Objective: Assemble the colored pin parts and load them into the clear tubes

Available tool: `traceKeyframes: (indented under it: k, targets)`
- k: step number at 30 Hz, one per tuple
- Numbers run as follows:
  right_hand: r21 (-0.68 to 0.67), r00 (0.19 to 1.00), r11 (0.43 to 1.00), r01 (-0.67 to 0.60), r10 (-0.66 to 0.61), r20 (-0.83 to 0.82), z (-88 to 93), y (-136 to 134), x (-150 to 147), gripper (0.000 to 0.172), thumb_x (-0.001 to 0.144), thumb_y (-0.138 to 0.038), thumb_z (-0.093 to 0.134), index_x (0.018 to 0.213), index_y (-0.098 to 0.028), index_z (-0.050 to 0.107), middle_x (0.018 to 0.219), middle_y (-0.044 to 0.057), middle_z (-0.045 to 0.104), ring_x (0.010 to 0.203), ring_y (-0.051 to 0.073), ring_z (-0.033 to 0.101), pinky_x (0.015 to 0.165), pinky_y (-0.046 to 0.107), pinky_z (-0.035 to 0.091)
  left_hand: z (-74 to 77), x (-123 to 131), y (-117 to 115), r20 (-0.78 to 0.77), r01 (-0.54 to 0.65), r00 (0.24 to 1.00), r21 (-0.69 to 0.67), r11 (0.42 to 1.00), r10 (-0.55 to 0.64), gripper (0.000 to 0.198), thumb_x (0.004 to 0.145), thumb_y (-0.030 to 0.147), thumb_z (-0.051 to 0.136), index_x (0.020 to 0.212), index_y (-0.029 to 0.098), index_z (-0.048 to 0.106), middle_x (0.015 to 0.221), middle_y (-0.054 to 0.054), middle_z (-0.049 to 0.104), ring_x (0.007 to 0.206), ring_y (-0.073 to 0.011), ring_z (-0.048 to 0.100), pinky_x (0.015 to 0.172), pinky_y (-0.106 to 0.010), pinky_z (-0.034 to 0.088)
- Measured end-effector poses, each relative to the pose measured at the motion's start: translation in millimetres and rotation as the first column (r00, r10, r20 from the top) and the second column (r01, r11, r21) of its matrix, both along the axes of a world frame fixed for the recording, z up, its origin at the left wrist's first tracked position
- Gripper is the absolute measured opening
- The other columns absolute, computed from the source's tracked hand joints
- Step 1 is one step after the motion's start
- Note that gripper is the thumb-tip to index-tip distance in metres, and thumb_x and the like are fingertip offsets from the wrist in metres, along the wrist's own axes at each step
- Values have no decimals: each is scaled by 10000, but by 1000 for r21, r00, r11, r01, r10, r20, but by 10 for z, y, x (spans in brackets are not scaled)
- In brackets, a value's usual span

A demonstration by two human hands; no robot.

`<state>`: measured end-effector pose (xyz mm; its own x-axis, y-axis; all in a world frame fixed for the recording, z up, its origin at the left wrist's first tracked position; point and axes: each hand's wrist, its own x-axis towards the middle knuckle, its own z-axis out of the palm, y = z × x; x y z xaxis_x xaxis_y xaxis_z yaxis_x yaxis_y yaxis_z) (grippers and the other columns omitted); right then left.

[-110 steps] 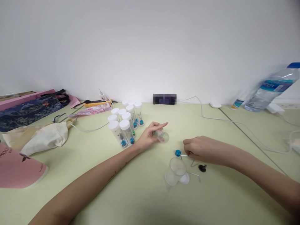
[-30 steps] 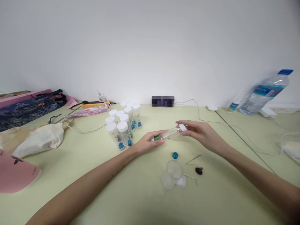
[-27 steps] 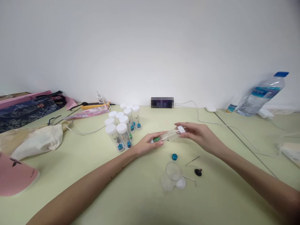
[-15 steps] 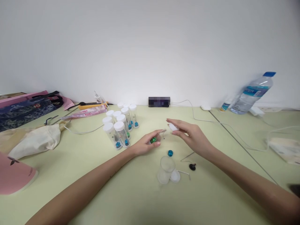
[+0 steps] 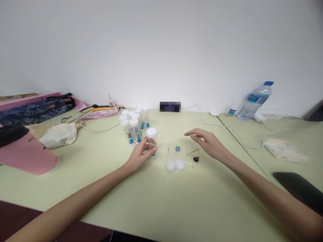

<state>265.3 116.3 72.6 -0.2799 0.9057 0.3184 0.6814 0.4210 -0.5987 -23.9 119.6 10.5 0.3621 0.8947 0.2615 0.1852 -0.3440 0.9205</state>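
Observation:
My left hand (image 5: 141, 153) is closed around a clear tube (image 5: 152, 143) with a white cap on top, which stands nearly upright on the table. What lies inside that tube is mostly hidden by the fingers. Nothing is in my right hand (image 5: 208, 143); its fingers are apart above the table. Between the hands stands a clear uncapped tube (image 5: 172, 153). Beside it are a loose white cap (image 5: 180, 164), a small blue knob (image 5: 178, 148), a bent metal rod (image 5: 193, 153), a black knob (image 5: 196, 159) and a pale bent rod (image 5: 188, 163).
Several capped clear tubes (image 5: 135, 129) with blue pieces inside stand behind my left hand. A pink cup (image 5: 30, 153) with a black lid and a cloth bag (image 5: 59, 134) are at left. A phone (image 5: 170, 107), water bottle (image 5: 254, 101), cable (image 5: 202, 117) and black object (image 5: 300, 188) lie around.
The white cap from my right hand is now on the tube in my left hand. That tube is now upright on the table. My right hand has emptied, and the view has shifted.

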Motion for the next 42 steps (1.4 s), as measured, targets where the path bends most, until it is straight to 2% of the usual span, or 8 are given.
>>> traceKeyframes:
  k: [9,15,21,23,26,31,36,42]
  targets:
    - [-146,963,981,128,-89,253,-285,-311,206,262,852,-391,497,1027,-278,655,1114,69,560,875,232,625,769,382,486,-62,-508,-252,20,-458,885,217,862,465,344,802,350,616,1065,211,444,934,-26,605,892,-169,596,795,-339,488]
    - [-183,961,979,90,-37,275,-362,-355,182,227,814,-371,555,967,-218,624,1066,84,561,885,230,603,781,368,463,-103,-629,-146,34,-584,804,237,777,594,452,737,372,666,1067,196,412,968,-43,553,913,-181,558,744,-326,475]
    - [-125,955,990,60,-20,296,-424,-391,111,201,869,-330,464,947,-198,594,1009,89,582,857,222,582,758,363,443,-76,-511,-421,164,-636,688,605,479,707,617,739,329,693,1232,198,345,1208,-127,386,1038,-229,449,862,-396,428]
    - [-118,953,993,32,6,303,-425,-406,77,194,876,-312,447,901,-197,602,982,87,586,842,216,578,749,354,438,-76,-373,-559,93,-458,807,721,519,584,502,791,294,642,1202,200,371,1139,-117,421,1021,-227,456,831,-374,434]
    - [-123,954,992,-5,41,297,-424,-411,37,190,880,-305,444,860,-209,606,955,73,587,828,206,574,739,341,438,-79,-73,-632,-102,-157,943,702,695,316,439,828,299,608,1196,207,388,1144,-118,448,1032,-223,469,828,-357,439]
    - [-96,957,995,-30,56,284,-459,-384,35,167,873,-288,457,860,-226,612,949,53,589,815,193,581,736,325,446,-65,400,-402,-53,-41,996,414,910,69,610,712,405,738,1178,212,396,1108,-84,517,999,-206,528,865,-356,444]
    - [-21,968,999,-49,52,247,-483,-367,51,212,875,-266,451,1001,-230,617,1063,63,590,875,206,599,778,335,454,-77,464,-215,26,163,984,238,957,-174,478,746,351,715,1098,202,427,864,-16,614,834,-159,601,835,-337,460]
    - [93,966,996,5,-29,257,-467,-329,112,272,899,-192,339,968,-203,602,1017,67,622,799,196,616,737,329,452,-128,305,-144,153,161,972,125,979,-179,374,779,290,677,1065,195,455,1028,-90,658,1000,-195,613,894,-372,456]
